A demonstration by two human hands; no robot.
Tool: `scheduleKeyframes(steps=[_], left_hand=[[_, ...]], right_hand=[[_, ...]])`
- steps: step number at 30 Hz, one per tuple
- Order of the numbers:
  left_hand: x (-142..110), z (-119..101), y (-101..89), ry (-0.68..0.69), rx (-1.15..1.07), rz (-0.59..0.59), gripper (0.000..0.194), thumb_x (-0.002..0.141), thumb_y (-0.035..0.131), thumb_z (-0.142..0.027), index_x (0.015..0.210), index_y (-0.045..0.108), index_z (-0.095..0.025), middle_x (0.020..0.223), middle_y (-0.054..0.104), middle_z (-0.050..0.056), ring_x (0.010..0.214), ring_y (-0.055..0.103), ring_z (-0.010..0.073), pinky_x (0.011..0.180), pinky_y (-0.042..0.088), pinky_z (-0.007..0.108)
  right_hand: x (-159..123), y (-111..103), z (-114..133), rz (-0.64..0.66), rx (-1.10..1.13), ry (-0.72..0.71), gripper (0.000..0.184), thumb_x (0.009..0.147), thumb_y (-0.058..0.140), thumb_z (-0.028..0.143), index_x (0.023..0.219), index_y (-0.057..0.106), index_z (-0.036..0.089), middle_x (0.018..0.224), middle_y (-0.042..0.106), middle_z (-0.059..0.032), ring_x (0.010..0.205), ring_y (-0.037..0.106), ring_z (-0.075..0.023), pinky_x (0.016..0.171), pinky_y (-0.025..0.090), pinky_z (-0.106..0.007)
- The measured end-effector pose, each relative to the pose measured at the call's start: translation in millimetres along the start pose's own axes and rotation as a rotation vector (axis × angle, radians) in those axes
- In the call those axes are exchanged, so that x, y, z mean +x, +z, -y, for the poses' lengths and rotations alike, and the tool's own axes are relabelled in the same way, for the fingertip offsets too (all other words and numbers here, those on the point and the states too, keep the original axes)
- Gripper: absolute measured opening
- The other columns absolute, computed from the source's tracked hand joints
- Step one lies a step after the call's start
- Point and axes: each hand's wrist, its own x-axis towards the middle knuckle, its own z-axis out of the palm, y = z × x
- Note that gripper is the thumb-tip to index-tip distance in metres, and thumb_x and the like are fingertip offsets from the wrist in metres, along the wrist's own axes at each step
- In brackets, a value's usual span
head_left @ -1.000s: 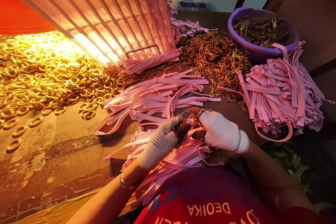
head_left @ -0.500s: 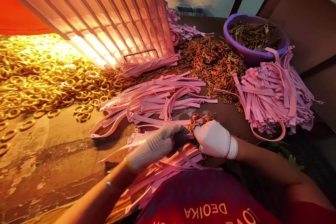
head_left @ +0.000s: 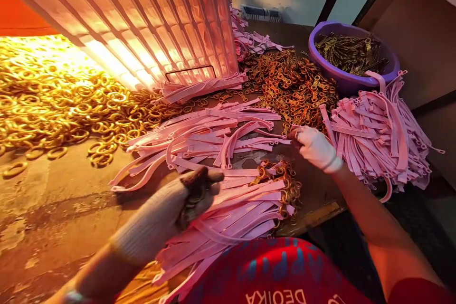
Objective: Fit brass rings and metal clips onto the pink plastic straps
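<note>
The left hand [head_left: 190,194], in a pale glove with dark fingers, is being held half-curled over the nearest bundle of pink straps [head_left: 235,221]. The right hand [head_left: 317,149], in a white glove, is being held well apart from it, its fingers bunched at the near edge of a heap of bronze metal links [head_left: 292,83]. Whether anything is being gripped by either hand cannot be told, the fingers being shadowed and blurred.

The right-hand strap ends are being edged by a cluster of metal fittings [head_left: 294,185]. A second spread of pink straps [head_left: 206,133] is being supported by the worn tabletop [head_left: 71,209] just beyond. Dark metal pieces [head_left: 349,52] are being held in a purple basin [head_left: 342,76], and gold-coloured rings [head_left: 71,99] are being brightly lit at the left.
</note>
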Motion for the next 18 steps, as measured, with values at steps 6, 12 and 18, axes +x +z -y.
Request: scheduleKeyframes(steps=[6,12,18], left_hand=[[14.1,-3.6,39.5,-0.271,-0.526,0.198,0.047,0.096,0.056,-0.052,0.112,0.071,-0.01,0.087,0.074,0.014,0.058,0.067,0.0156,0.045,0.052,0.02],[9.0,-2.1,36.0,-0.089,-0.311,0.287,0.051,0.08,0.076,-0.031,0.127,0.066,-0.013,0.078,0.07,0.005,0.049,0.054,0.0069,0.037,0.033,0.013],[1.1,-7.4,48.9,0.083,0.011,0.066,0.033,0.088,0.066,-0.039,0.114,0.059,-0.019,0.074,0.07,0.002,0.044,0.044,0.0068,0.036,0.026,0.015]], right_hand=[[67.2,28.2,-34.2,0.117,-0.199,-0.155,0.03,0.092,0.048,0.002,0.111,0.07,0.008,0.118,0.07,-0.0213,0.119,0.056,-0.0288,0.098,0.035,-0.042],[68.7,34.9,-54.8,0.079,-0.17,-0.144,0.029,0.071,0.06,0.001,0.095,0.074,0.009,0.104,0.073,-0.0196,0.106,0.062,-0.0321,0.097,0.042,-0.046],[34.8,22.2,13.3,-0.386,0.704,-0.17,0.028,0.093,0.054,0.02,0.118,0.067,0.021,0.098,0.073,-0.0062,0.087,0.069,-0.0208,0.085,0.056,-0.036]])
